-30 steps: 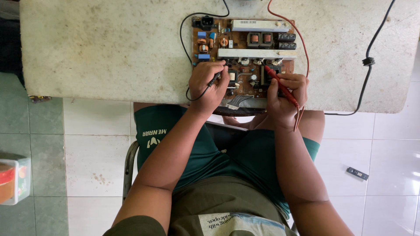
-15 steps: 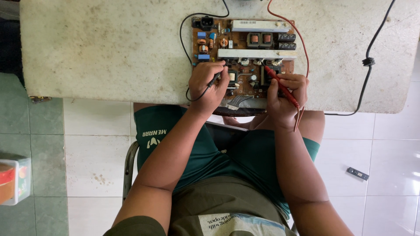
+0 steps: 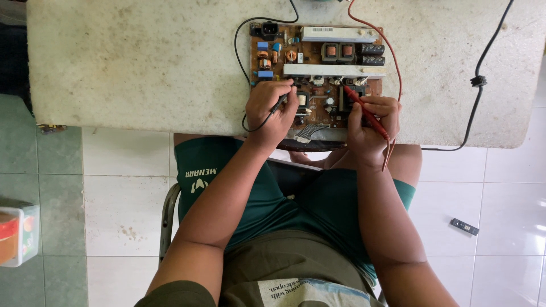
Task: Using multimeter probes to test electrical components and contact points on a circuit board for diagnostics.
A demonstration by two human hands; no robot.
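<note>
Box (image 3: 17, 234): plastic, red and white contents, on the green floor tiles at the far left edge, well apart from the person.
Table (image 3: 142, 62): pale, stained top, spans the upper picture; white floor tiles below it.
Chair (image 3: 166, 219): grey metal frame edge shows beside the person's left thigh.
Black lead (image 3: 238, 51): runs from the top edge of the table, down the left side of the board, and curls under the left hand.
Left hand (image 3: 272, 111): fingers closed round the black probe, resting over the lower left part of the board.
Black probe (image 3: 280, 103): pinched in the left hand, tip pointing right and touching the board near a small dark part.
Board (image 3: 315, 74): brown circuit board, lies flat at the table's near edge, between the two hands; carries coils, blue parts, black capacitors and two long pale heat sinks.
White wires (image 3: 310, 132): a flat bundle at the board's lower edge, between the hands.
Red probe (image 3: 364, 112): slanted, tip up-left on the board, body passing through the right hand.
Right hand (image 3: 372, 125): fingers clamped on the red probe, at the board's lower right corner.
Red lead (image 3: 392, 62): arcs from the top edge along the board's right side down to the right hand.
Black cable (image 3: 480, 79): crosses the right end of the table, well apart from the board.
Small dark object (image 3: 464, 227): flat, on the white tiles at right; kind unclear.
</note>
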